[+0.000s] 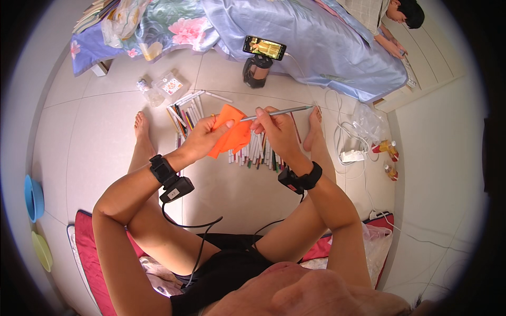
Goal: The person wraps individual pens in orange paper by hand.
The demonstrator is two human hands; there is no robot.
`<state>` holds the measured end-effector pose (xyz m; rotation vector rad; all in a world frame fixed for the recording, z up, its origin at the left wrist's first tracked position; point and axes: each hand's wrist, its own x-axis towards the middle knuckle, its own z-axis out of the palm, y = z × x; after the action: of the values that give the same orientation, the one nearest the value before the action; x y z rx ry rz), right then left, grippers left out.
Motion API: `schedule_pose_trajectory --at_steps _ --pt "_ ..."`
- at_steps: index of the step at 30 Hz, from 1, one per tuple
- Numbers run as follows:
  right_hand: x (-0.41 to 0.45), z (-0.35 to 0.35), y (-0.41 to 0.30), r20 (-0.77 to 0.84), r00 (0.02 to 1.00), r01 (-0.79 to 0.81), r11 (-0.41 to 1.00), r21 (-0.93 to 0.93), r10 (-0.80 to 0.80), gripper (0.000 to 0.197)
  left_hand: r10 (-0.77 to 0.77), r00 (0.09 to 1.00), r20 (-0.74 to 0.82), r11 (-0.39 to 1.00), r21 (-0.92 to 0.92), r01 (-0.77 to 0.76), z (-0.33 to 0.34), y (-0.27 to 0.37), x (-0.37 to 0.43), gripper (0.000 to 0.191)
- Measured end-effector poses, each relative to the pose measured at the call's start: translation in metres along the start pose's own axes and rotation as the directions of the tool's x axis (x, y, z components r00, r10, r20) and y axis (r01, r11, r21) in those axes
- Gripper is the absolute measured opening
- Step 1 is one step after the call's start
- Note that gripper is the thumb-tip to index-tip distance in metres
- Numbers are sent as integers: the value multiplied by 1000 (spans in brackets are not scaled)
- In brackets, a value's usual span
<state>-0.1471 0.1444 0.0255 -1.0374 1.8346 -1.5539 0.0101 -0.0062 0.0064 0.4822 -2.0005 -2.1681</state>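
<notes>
My left hand (203, 136) grips an orange cloth (230, 132), which hangs in folds between my two hands. My right hand (278, 132) holds a slim grey pencil or pen (282, 112) between thumb and fingers. One end of it meets the cloth near my left thumb, and the other points right. On the floor beneath and beyond my hands lie many markers and pencils: a pile of markers (193, 110) at the left and a row of markers (257, 152) nearer to me, partly hidden by the cloth and my right hand.
A phone (264, 47) leans on a dark jug (256, 72) by the bed (308, 43). A clear plastic box (170, 85) stands left of it. At the right are a power strip (353, 156), cables and small bottles (391, 172). Another person's hands (391, 46) hold something at the bed's corner.
</notes>
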Motion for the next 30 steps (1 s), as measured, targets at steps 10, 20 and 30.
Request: schedule_pose_trajectory --at_steps 10,20,30 --pt "-4 2 -8 79 996 32 999 12 -33 22 -31 999 15 1000 1 31 -3 -14 2 40" --pt "-9 11 -9 166 902 430 858 -280 -398 14 -68 996 -60 995 -74 64 -4 -14 3 38" --pt "-3 5 -4 132 987 -103 990 98 90 36 -37 969 244 990 143 2 1 -1 -6 40"
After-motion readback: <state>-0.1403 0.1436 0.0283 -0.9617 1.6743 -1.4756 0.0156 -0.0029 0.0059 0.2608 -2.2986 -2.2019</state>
